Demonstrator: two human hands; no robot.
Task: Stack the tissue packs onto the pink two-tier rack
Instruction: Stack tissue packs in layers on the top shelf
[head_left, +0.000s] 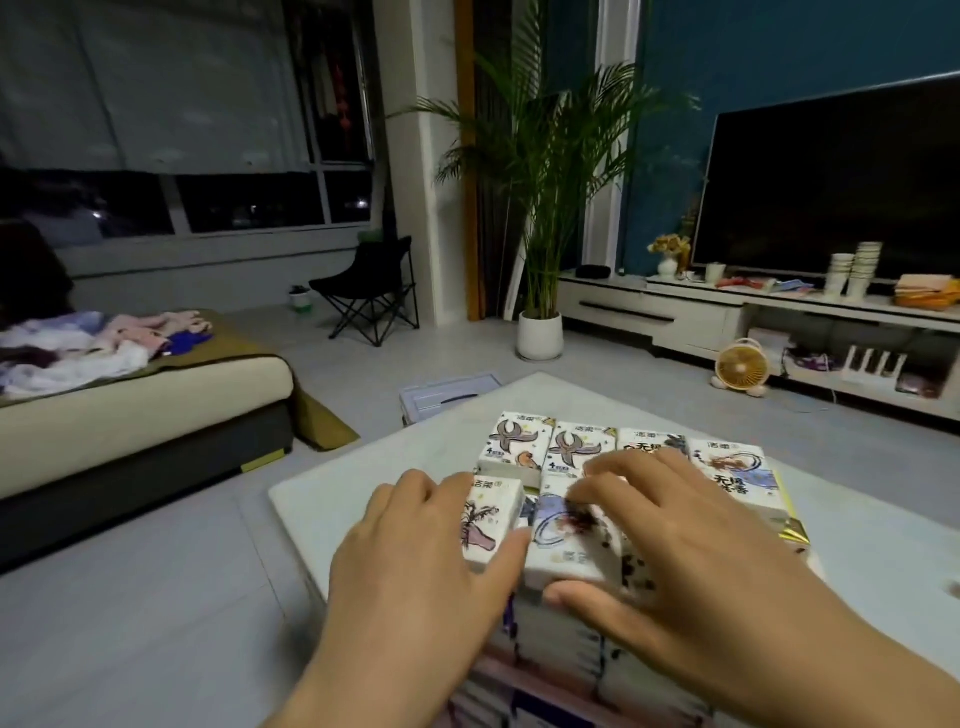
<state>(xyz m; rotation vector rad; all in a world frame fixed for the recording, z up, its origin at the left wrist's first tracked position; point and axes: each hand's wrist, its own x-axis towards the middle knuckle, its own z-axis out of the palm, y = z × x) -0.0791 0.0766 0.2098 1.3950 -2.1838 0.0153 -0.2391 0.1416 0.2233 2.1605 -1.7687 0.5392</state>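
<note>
Head view looks down on a block of tissue packs at the near end of a white counter (519, 395). The left hand (415, 561) grips the plant-printed pack (491, 514) at the front left of the top layer, with its fingers curled over the pack's left side and its thumb laid across the near right corner. The right hand (691, 551) holds the blue-swirl pack (563, 540) just beside it: the thumb presses the near edge from below and the curved fingers reach over the top toward the far edge. The two packs touch along their long sides. Behind them the back row of packs (524, 444) lies flat, four side by side, the right hand's fingertips reaching onto the middle ones. More packs sit in layers beneath, their side faces showing between the wrists. Low in the frame a pinkish strip of the pink rack (524, 673) shows under these layers; the rest of it is hidden, so its tiers cannot be told apart. Across the floor stand a potted palm (540, 332), a television (831, 182), a small fan (740, 366) and a folding chair (371, 288).
</note>
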